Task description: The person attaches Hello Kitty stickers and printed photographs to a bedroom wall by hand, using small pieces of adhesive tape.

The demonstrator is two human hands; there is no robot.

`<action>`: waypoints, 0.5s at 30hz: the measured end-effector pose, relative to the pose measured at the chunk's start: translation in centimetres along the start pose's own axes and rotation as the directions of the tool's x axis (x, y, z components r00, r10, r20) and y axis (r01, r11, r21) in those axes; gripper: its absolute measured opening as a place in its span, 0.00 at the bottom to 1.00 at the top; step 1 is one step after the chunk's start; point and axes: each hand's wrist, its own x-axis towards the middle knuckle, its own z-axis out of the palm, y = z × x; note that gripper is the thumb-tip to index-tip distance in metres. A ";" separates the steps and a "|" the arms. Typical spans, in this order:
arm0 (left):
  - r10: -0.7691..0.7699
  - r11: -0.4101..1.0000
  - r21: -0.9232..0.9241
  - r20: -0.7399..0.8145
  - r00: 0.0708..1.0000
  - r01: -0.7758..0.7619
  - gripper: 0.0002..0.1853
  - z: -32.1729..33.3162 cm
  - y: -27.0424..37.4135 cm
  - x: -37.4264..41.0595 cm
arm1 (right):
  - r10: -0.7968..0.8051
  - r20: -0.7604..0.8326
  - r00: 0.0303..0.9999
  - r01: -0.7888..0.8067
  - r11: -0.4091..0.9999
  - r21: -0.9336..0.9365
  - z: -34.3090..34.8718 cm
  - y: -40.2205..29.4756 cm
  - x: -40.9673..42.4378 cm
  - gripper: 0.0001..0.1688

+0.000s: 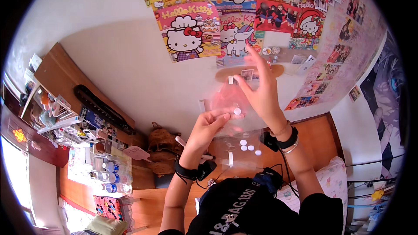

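Observation:
My left hand (pixel 210 124) pinches a thin clear plastic sheet or bag (pixel 225 153) between thumb and fingers, beside a small round white disc (pixel 237 111). Several more white discs (pixel 250 148) show on the lower part of the plastic, near a white strip (pixel 231 159). My right hand (pixel 261 88) is raised with thumb and fingers apart, near the top of a pinkish translucent thing (pixel 223 96). A small white tab (pixel 231 80) shows at its thumb tip; whether the thumb touches it, I cannot tell.
Cartoon cat posters (pixel 192 32) and photos cover the wall ahead. At the left stand a cluttered wooden shelf (pixel 55 71) and a table with water bottles (pixel 112 178). A brown backpack (pixel 163 150) rests by the wall. Black cables (pixel 284 156) hang near my right wrist, above a bed (pixel 333 179).

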 end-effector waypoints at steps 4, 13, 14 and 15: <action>0.016 0.994 0.106 -0.191 0.981 0.004 0.15 2.7 -0.6 0.1 | -0.191 0.143 0.971 0.195 0.981 -0.012 -4.6 0.1 -2.7 0.18; 0.139 0.990 0.072 -0.518 0.844 -0.118 0.15 5.4 -3.1 0.7 | 0.047 0.401 0.915 -0.172 0.944 0.281 -8.9 1.0 -6.6 0.35; 0.161 0.986 0.125 -0.509 0.846 -0.113 0.16 4.5 -3.7 0.5 | 0.096 0.407 0.908 -0.227 0.931 0.287 -9.3 1.1 -7.4 0.37; 0.200 0.980 0.095 -0.509 0.837 -0.177 0.16 4.7 -3.9 0.6 | 0.145 0.412 0.900 -0.279 0.916 0.289 -9.7 1.1 -8.1 0.38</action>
